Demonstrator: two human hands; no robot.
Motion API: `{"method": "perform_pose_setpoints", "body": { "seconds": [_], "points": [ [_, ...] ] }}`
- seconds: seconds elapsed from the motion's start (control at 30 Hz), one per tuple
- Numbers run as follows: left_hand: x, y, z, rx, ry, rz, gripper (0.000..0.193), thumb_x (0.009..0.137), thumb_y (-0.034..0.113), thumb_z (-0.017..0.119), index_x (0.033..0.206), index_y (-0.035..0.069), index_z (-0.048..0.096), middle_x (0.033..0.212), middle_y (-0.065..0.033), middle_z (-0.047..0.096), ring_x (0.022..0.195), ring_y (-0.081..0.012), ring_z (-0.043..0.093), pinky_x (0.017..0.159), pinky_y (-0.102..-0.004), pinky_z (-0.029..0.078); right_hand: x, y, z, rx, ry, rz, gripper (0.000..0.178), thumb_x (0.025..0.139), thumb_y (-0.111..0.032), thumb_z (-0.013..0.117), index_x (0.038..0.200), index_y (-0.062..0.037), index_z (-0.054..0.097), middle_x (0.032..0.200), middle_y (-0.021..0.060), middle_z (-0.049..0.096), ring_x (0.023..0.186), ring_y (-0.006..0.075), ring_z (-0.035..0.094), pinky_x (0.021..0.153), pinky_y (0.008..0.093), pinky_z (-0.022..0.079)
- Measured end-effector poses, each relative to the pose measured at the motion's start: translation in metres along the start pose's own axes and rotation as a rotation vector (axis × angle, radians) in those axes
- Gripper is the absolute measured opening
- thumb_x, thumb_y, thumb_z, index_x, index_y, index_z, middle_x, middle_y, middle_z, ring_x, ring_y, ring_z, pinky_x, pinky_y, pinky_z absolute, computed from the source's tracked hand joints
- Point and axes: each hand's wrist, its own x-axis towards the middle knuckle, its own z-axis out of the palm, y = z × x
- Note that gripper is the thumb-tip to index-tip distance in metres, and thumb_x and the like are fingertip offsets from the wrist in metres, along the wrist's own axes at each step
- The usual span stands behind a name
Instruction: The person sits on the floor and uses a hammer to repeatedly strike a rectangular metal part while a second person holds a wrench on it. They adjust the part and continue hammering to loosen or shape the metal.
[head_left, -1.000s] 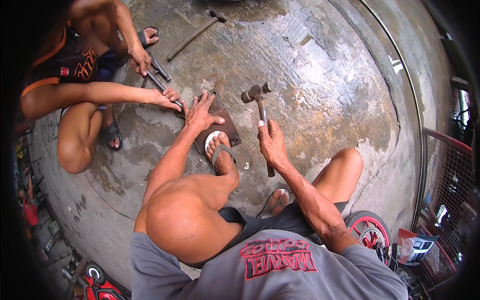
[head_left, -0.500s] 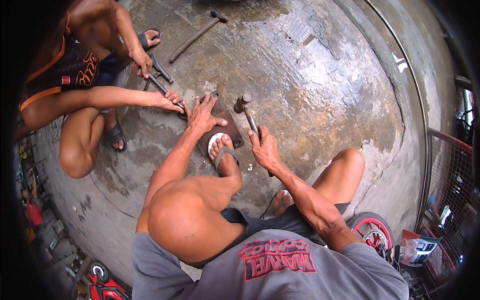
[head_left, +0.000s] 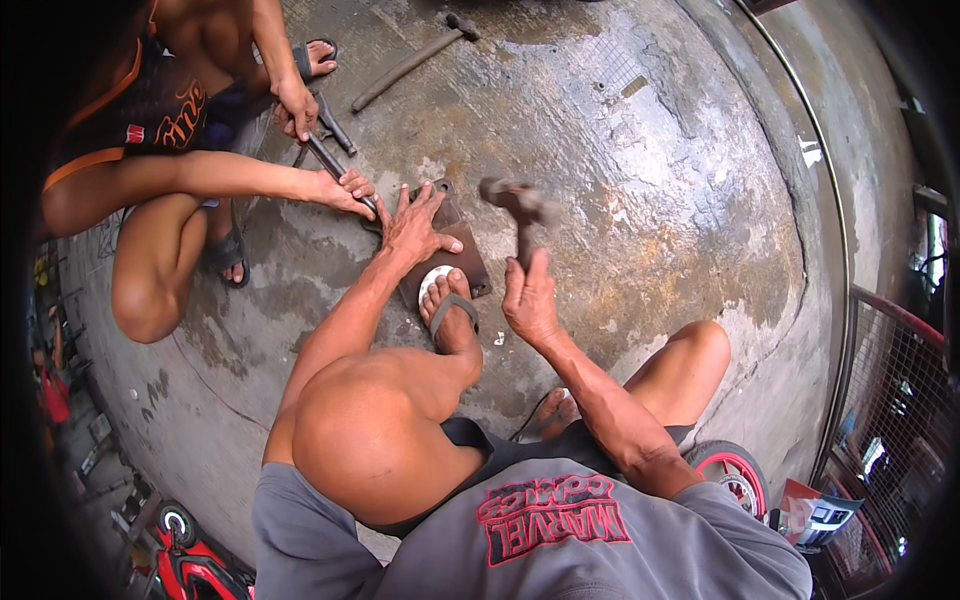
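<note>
My left hand (head_left: 412,236) lies with fingers spread on a flat brown metal plate (head_left: 466,258) on the floor. Its corner holes show at the far and right edges. My right hand (head_left: 532,306) is wrapped round the handle of a hammer (head_left: 524,238), held up to the right of the plate; the hammer's head is smeared by motion. My foot in a grey flip-flop (head_left: 456,316) presses on the plate's near part, over a white round patch. A co-worker at the left grips a metal bar (head_left: 326,157) in both hands, its lower end beside my left fingers at the plate's edge.
A second hammer (head_left: 408,70) with a long handle lies on the wet concrete floor (head_left: 640,190) at the back. Near the co-worker's hand is a dark metal tool (head_left: 337,128). Wire mesh fencing (head_left: 890,400) and a red-rimmed wheel (head_left: 728,472) stand at the right.
The hammer in my right hand has swung to the right and turned more upright. My left hand and foot keep their places on the plate, and the co-worker still holds the bar there.
</note>
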Motion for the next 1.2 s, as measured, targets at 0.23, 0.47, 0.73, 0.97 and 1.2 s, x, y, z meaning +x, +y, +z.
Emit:
{"method": "perform_pose_setpoints", "body": {
  "seconds": [0.23, 0.47, 0.73, 0.97, 1.2],
  "points": [
    [0.005, 0.0, 0.0, 0.073, -0.044, -0.027, 0.122, 0.056, 0.062, 0.089, 0.159, 0.018, 0.042, 0.17, -0.0071, 0.027, 0.159, -0.0373, 0.012, 0.123, -0.0712, -0.001, 0.026, 0.026, -0.04, 0.047, -0.041, 0.33, 0.035, 0.107, -0.039, 0.055, 0.1, -0.0051, 0.05, 0.073, 0.0103, 0.057, 0.062, 0.0232, 0.058, 0.059, 0.0413, 0.049],
    [0.001, 0.002, 0.0, 0.084, -0.029, 0.003, 0.12, 0.057, 0.063, 0.088, 0.158, 0.016, 0.044, 0.169, -0.0076, 0.029, 0.159, -0.0365, 0.013, 0.124, -0.0682, -0.002, 0.067, -0.132, -0.148, 0.648, 0.305, -0.33, 0.03, 0.111, -0.037, 0.049, 0.117, -0.0094, 0.039, 0.074, 0.004, 0.05, 0.051, 0.0086, 0.044, 0.045, 0.0247, 0.039],
    [0.002, 0.003, -0.002, 0.066, -0.004, -0.002, 0.122, 0.054, 0.062, 0.09, 0.157, 0.015, 0.045, 0.169, -0.007, 0.031, 0.159, -0.0371, 0.013, 0.124, -0.0697, 0.0, 0.001, 0.032, 0.016, 0.196, -0.048, 0.357, 0.033, 0.108, -0.039, 0.053, 0.112, -0.0078, 0.045, 0.064, 0.0029, 0.048, 0.051, 0.0163, 0.049, 0.044, 0.0356, 0.042],
    [-0.007, -0.016, 0.003, 0.116, -0.045, -0.042, 0.124, 0.054, 0.063, 0.09, 0.159, 0.017, 0.041, 0.17, -0.0052, 0.028, 0.159, -0.0375, 0.012, 0.124, -0.0704, 0.002, 0.006, 0.036, -0.049, 0.079, -0.077, 0.363, 0.036, 0.108, -0.043, 0.051, 0.104, -0.0067, 0.049, 0.069, 0.0025, 0.052, 0.054, 0.014, 0.052, 0.048, 0.034, 0.043],
    [0.006, -0.001, -0.016, 0.24, -0.128, 0.055, 0.119, 0.061, 0.062, 0.089, 0.161, 0.021, 0.037, 0.171, -0.003, 0.026, 0.159, -0.0379, 0.013, 0.122, -0.0728, 0.004, -0.003, -0.053, -0.103, 0.632, -0.003, 0.19, 0.026, 0.107, -0.031, 0.059, 0.099, -0.0075, 0.049, 0.066, -0.0037, 0.046, 0.05, 0.0061, 0.043, 0.044, 0.0252, 0.036]
  ]
}}
